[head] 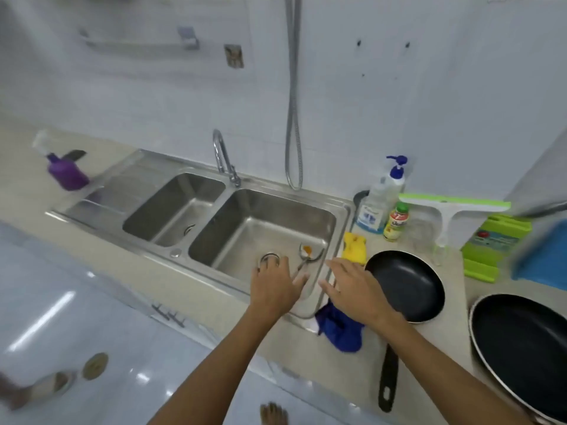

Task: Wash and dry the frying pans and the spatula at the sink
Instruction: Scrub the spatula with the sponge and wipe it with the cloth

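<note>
left hand (274, 286) fingers spread, empty, over sink (339, 214) | right hand (352, 286) spread, empty, above bench (454, 280) | small pan (408, 285) beside it

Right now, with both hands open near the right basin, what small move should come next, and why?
Probably the right hand should drop onto the smaller frying pan and bring it to the right basin. Both pans sit unwashed-looking on the counter, this one lies directly beside that hand, and the hand holds nothing. The yellow sponge waits close by.
</note>
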The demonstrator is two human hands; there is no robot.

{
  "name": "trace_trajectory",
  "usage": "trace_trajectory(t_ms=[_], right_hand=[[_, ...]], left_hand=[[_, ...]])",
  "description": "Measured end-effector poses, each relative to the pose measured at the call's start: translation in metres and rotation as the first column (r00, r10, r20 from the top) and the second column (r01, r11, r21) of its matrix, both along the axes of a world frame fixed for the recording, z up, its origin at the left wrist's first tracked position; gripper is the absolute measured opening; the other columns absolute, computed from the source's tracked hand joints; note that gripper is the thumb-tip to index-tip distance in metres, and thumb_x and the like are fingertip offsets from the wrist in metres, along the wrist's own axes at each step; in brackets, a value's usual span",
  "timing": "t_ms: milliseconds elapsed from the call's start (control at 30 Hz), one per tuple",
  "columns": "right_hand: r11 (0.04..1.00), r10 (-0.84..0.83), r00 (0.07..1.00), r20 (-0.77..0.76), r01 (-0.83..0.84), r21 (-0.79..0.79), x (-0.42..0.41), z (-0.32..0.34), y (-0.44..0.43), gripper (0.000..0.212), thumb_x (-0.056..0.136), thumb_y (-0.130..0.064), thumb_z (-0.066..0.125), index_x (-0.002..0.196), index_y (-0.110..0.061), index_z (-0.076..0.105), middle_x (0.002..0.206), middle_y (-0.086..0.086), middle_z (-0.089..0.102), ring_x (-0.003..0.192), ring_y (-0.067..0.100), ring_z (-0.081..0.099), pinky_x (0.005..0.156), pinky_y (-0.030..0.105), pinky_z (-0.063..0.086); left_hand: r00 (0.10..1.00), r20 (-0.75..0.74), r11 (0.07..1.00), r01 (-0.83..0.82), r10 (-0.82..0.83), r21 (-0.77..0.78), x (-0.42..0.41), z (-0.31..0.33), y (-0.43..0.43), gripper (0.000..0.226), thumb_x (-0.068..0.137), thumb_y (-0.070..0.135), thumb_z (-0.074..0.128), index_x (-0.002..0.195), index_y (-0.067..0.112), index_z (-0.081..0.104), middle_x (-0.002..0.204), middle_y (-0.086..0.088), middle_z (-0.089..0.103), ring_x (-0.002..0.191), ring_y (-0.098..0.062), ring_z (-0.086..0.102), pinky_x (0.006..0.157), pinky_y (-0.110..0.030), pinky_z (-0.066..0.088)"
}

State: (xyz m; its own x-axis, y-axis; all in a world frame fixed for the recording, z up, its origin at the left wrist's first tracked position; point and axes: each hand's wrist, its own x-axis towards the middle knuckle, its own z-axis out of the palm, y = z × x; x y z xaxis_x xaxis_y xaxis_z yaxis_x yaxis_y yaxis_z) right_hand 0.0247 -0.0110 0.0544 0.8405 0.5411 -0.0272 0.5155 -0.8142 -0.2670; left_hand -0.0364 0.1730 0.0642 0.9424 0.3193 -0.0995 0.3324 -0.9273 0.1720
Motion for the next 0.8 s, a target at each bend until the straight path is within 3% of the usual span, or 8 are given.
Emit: trace_trajectory(t_ms=[233, 367, 533, 667, 800], right_hand=[[0.995, -0.053, 0.973, -0.225, 0.071, 0.073, 0.054, -0.023, 0.153, 0.055, 0.099, -0.054, 0.043, 0.145, -0.023, 0.043, 0.146, -0.001, 0.049, 0.132, 0.021, 0.047, 0.106, 0.04, 0.043], [0.96, -0.218, 0.915, -0.34, 0.264, 0.094, 0.08, -0.044, 0.205, 0.052, 0.098, -0.057, 0.045, 0.14, -0.026, 0.046, 0.143, -0.001, 0.051, 0.13, 0.022, 0.05, 0.1, 0.042, 0.048], [0.852, -0.499, 0.75, -0.435, 0.517, -0.087, 0.102, -0.102, 0.237, 0.063, 0.098, -0.049, 0.048, 0.149, -0.018, 0.03, 0.15, 0.015, 0.039, 0.129, 0.037, 0.047, 0.101, 0.049, 0.047], [0.698, -0.692, 0.548, -0.469, 0.673, -0.243, 0.107, -0.138, 0.257, 0.074, 0.096, -0.047, 0.053, 0.154, -0.017, 0.019, 0.144, 0.019, 0.043, 0.13, 0.038, 0.046, 0.105, 0.046, 0.042], [0.563, -0.794, 0.385, -0.47, 0.758, -0.33, 0.111, -0.153, 0.27, 0.059, 0.097, -0.042, 0.052, 0.145, -0.016, 0.029, 0.136, 0.017, 0.049, 0.122, 0.034, 0.053, 0.097, 0.043, 0.046]], left_hand=[[0.998, -0.028, 0.998, -0.051, 0.052, 0.025, 0.065, 0.012, 0.175, 0.071, 0.097, 0.071, 0.035, 0.138, 0.015, 0.05, 0.138, -0.01, 0.058, 0.126, -0.03, 0.056, 0.106, -0.047, 0.039], [1.0, -0.022, 1.0, 0.012, -0.011, 0.016, 0.115, 0.01, 0.24, 0.074, 0.097, 0.071, 0.034, 0.142, 0.013, 0.047, 0.14, -0.011, 0.056, 0.129, -0.031, 0.054, 0.109, -0.048, 0.038], [0.991, -0.044, 0.991, 0.127, -0.129, -0.044, 0.182, -0.014, 0.303, 0.075, 0.098, 0.069, 0.034, 0.147, 0.012, 0.041, 0.147, -0.014, 0.051, 0.135, -0.033, 0.05, 0.113, -0.051, 0.036], [0.975, -0.045, 0.975, 0.214, -0.217, -0.049, 0.227, -0.036, 0.351, 0.076, 0.097, 0.068, 0.038, 0.147, 0.01, 0.041, 0.144, -0.015, 0.053, 0.133, -0.034, 0.051, 0.11, -0.051, 0.038], [0.953, -0.028, 0.953, 0.299, -0.301, -0.048, 0.275, -0.058, 0.388, 0.074, 0.094, 0.063, 0.05, 0.145, 0.01, 0.042, 0.144, -0.016, 0.051, 0.132, -0.036, 0.049, 0.108, -0.051, 0.042]])
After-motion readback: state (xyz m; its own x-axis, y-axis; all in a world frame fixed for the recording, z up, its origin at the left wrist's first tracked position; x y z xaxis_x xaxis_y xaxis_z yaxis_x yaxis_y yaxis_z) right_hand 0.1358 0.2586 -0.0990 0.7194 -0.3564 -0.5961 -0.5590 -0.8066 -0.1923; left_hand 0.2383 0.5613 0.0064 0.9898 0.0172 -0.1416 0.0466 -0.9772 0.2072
